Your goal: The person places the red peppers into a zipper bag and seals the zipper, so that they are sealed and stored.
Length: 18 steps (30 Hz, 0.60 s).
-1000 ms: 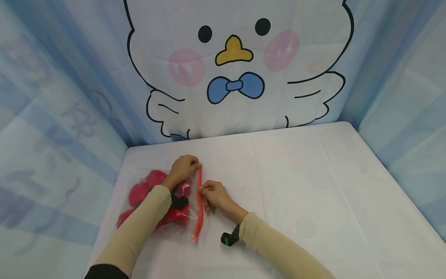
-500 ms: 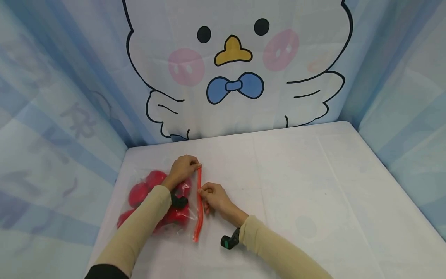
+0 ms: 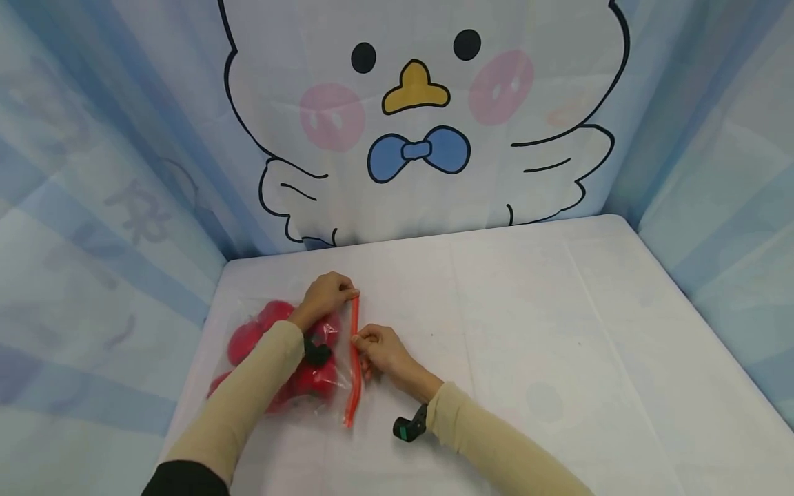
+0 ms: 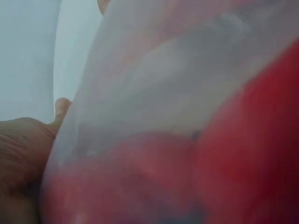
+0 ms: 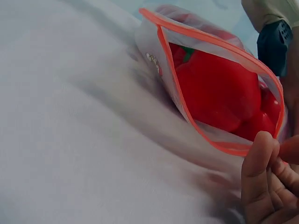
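Note:
A clear zip bag (image 3: 344,394) with an orange-red zip strip (image 3: 355,386) lies at the left of the table. Several red bell peppers (image 3: 245,343) are inside it. At the strip's far end, my left hand (image 3: 327,295) pinches the edge, its forearm crossing above the bag. My right hand (image 3: 386,350) pinches the strip nearer its middle, between thumb and index finger. Seen from the right wrist, the bag's mouth gapes on the near side of my right fingers (image 5: 257,172), showing a red pepper (image 5: 217,91) with a green stem. Plastic and red blur cover most of the left wrist view.
A white cloth covers the table (image 3: 527,331). Pale blue printed curtains (image 3: 93,241) stand at the back and both sides. A black wrist camera (image 3: 409,426) hangs beside my right wrist, and another (image 3: 318,353) sits over the bag.

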Tool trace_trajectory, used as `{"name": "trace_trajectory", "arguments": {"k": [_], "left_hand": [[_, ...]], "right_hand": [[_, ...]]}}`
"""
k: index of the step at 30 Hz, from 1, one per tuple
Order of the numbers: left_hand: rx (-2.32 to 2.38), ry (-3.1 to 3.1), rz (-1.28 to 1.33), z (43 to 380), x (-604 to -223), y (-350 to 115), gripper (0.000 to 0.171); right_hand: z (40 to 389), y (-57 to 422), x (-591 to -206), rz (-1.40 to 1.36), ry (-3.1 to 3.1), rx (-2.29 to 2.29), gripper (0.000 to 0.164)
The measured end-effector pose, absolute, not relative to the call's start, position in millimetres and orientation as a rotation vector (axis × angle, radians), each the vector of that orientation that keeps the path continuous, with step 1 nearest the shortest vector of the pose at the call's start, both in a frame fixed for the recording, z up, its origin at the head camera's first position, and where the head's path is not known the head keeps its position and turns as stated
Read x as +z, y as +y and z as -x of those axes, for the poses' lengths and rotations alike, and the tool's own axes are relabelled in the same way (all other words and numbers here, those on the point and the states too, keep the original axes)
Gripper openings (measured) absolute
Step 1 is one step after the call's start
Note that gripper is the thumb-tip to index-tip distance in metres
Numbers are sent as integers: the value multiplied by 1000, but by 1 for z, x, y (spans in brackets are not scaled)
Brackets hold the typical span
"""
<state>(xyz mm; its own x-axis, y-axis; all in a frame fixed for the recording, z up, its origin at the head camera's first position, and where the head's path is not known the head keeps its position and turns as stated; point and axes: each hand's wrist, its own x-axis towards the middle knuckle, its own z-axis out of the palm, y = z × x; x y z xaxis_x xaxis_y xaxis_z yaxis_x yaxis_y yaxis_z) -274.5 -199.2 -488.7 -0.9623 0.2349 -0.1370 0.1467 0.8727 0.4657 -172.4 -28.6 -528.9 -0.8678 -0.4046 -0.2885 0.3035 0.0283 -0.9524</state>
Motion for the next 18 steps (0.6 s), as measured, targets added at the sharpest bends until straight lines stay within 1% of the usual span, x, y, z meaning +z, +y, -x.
{"name": "trace_trajectory", "arguments": {"k": [5, 9, 13, 18], "left_hand": [[660, 2754, -362, 282, -479, -196, 26], [598, 2691, -471, 288, -474, -194, 20], [449, 2643, -632, 289, -467, -190, 14], [210, 2578, -786, 286, -458, -182, 12]], "right_hand": [[175, -26, -532, 104, 1823, -1864, 20], [176, -25, -535, 91, 1808, -1863, 18], [176, -24, -536, 80, 1796, -1857, 17], [175, -23, -536, 95, 1808, -1856, 19]]}}
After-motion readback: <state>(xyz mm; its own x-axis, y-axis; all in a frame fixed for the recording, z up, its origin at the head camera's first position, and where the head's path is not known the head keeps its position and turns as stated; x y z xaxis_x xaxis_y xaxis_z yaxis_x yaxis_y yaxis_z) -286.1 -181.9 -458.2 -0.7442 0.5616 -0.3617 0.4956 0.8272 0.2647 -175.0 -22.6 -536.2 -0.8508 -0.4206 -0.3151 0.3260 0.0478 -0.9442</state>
